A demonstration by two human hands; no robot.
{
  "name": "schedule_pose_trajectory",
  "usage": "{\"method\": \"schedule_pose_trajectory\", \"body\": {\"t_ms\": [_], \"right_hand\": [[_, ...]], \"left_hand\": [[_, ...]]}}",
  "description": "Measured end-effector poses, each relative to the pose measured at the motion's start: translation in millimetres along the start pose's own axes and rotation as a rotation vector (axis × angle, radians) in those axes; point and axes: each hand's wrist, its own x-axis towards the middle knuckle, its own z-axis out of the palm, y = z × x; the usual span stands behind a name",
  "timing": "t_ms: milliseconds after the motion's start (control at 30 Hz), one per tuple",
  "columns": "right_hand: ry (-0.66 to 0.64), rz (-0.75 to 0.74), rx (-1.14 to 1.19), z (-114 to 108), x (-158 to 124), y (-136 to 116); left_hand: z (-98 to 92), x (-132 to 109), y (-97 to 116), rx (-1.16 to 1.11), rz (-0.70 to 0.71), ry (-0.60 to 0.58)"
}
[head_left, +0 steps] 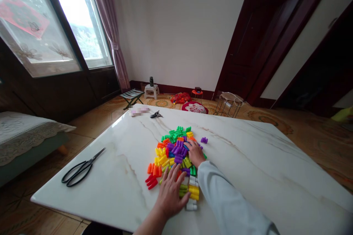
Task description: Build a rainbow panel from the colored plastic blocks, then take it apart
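Many small plastic pieces lie in a loose heap on the white marbled table. Green pieces (176,134) are at its far end, purple ones (179,149) in the middle and yellow ones (160,158) on the left. My left hand (171,192) rests over the near part with its fingers spread, beside yellow pieces (194,192) and red pieces (151,182). On the right side of the heap is my right hand (195,153), its fingers bent over the pieces; their tips are partly hidden. One purple cluster (204,140) lies apart at the right.
Black-handled scissors (79,169) lie on the left of the table (248,161). Near its far edge are a small dark tool or key set (156,114) and a blurred packet (139,110). Stools and a folding seat stand on the floor beyond.
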Motion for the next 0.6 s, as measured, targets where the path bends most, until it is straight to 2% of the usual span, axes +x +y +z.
{"method": "schedule_pose_trajectory", "body": {"t_ms": [167,367,467,600], "right_hand": [[0.141,0.068,0.095,-3.7,-13.7,7.3],[0.296,0.271,0.227,-28.8,-36.6,62.9],[0.215,0.333,0.186,-45.4,-48.3,87.2],[-0.012,0.313,0.277,-57.3,-58.8,94.5]], "left_hand": [[-0.1,0.2,0.2,0.001,-0.002,0.005],[1.9,0.1,-0.8,-0.013,0.007,0.024],[2.8,-0.2,-1.3,-0.019,0.006,0.034],[1.7,-0.3,-0.9,-0.023,-0.01,0.015]]}}
